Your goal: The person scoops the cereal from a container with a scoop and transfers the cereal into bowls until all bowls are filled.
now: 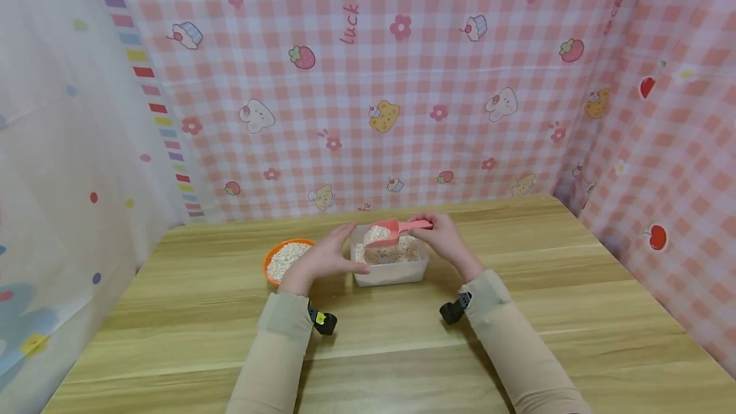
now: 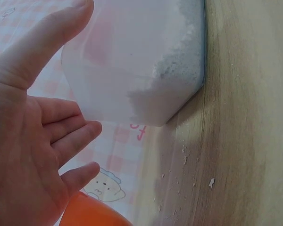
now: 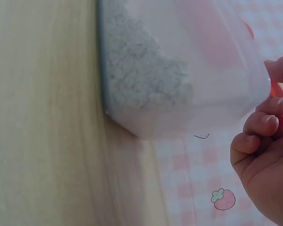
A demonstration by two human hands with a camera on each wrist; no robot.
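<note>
My right hand grips the handle of a pink scoop, its fingers curled round it. Pale flakes, which look like oats, lie in the scoop, held over a translucent white box. More flakes show through the box wall in the right wrist view. My left hand is at the box's left side, thumb toward the near rim and fingers extended and spread. In the left wrist view those fingers are beside the box wall; whether they touch it I cannot tell.
An orange bowl heaped with pale flakes stands left of the box, partly behind my left hand. Crumbs are scattered on the wooden table. A pink checked cloth hangs behind the table.
</note>
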